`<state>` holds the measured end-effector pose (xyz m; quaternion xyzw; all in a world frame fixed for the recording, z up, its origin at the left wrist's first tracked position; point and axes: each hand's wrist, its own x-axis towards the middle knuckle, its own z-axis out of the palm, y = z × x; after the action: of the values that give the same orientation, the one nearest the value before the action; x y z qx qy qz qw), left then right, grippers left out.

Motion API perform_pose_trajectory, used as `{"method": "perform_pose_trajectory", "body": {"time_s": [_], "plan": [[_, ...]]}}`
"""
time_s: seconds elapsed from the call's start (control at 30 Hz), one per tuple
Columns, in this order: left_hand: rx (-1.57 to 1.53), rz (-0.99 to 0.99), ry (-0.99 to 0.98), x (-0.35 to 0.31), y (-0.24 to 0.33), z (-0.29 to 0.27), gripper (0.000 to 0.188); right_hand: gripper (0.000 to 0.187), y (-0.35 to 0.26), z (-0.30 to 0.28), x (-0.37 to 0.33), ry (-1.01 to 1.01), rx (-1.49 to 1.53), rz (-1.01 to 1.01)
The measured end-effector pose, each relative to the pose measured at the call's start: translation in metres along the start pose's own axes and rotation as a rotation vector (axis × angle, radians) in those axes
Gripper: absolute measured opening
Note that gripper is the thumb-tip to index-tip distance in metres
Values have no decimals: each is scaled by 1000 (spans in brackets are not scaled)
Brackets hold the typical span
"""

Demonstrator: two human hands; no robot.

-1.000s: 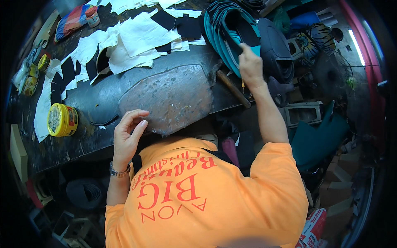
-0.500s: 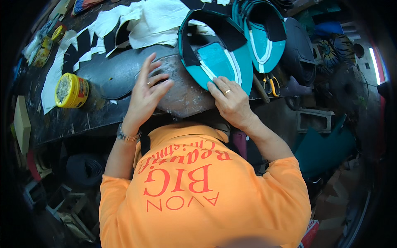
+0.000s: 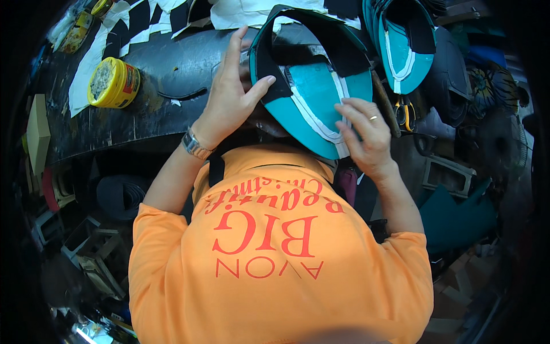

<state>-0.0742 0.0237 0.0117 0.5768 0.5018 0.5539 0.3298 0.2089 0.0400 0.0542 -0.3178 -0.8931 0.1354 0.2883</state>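
Note:
A teal and black piece (image 3: 312, 126), perhaps a visor or shoe upper, lies tilted over the table's front edge close to my body. Its black band (image 3: 352, 54) loops away at the far side, and a white strip (image 3: 315, 123) makes a U on the teal face. My left hand (image 3: 232, 94) is raised at its left side, fingers spread; whether the thumb touches the black band I cannot tell. Fingertips and thumb of my right hand (image 3: 366, 135) rest, slightly apart, on the teal face by the strip's right arm.
Several similar teal pieces (image 3: 421, 71) are stacked at the right, with yellow-handled scissors (image 3: 405, 114) below them. A yellow tub (image 3: 114, 83) stands on the dark table (image 3: 154, 123) at left. White and black cut sheets (image 3: 140, 26) lie along the back.
My right hand has moved from the teal piece's near edge up along its right side, and its fingers have loosened. The whole view has shifted, so the table things sit differently in it.

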Motion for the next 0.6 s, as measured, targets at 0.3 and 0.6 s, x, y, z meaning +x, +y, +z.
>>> {"method": "perform_pose_trajectory", "body": {"time_s": [0.3,0.6], "plan": [[-86,-100,-99,6,-1,-36,40,22,-3,19,35,-76,254,11],[-485,-355,-57,-17,-16,-9,15,43,-18,76,96,-239,698,591]]}}
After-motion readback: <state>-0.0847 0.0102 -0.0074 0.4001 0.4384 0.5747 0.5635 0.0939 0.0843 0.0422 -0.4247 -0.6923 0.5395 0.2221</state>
